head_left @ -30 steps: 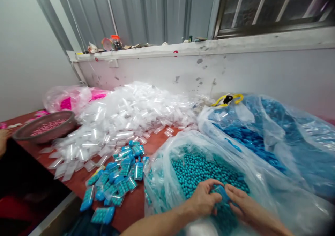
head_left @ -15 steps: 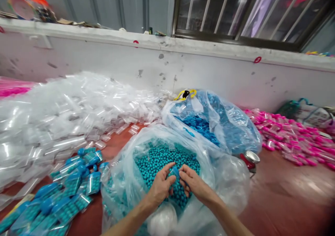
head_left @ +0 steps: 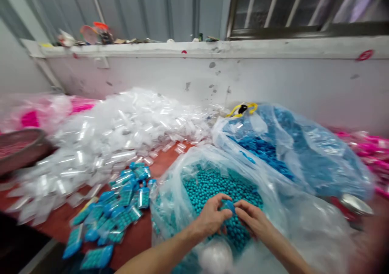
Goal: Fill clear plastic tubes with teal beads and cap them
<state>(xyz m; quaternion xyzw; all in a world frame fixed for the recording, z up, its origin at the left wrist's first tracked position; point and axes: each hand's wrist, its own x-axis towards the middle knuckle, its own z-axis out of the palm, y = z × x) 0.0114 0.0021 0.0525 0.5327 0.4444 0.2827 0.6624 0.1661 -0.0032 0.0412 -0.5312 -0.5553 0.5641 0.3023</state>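
Over an open clear plastic bag (head_left: 170, 177) of teal beads (head_left: 209, 185), my two hands meet. My left hand (head_left: 212, 216) is closed, thumb and fingers gripping a small container with a blue cap (head_left: 228, 205); its body is mostly hidden by the fingers. My right hand (head_left: 252, 219) pinches the same blue cap from the other side. Below my hands, inside the bag, a round whitish translucent object (head_left: 216, 255) rests near the front. Several filled clear packs with blue caps (head_left: 121, 217) lie in a heap to the left of the bag.
A large pile of clear plastic sleeves (head_left: 130, 124) covers the table's back left. Behind the bead bag sits a bag of blue caps (head_left: 264, 148). Pink pieces (head_left: 370, 148) lie far right, near a red-and-silver object (head_left: 354, 205). A round tub (head_left: 22, 148) stands far left on the red tabletop (head_left: 136, 241).
The view has turned left, so the scene sits further right and the tub has come into sight. Both hands stay on the blue-capped container, whose cap now faces up more between the fingertips.
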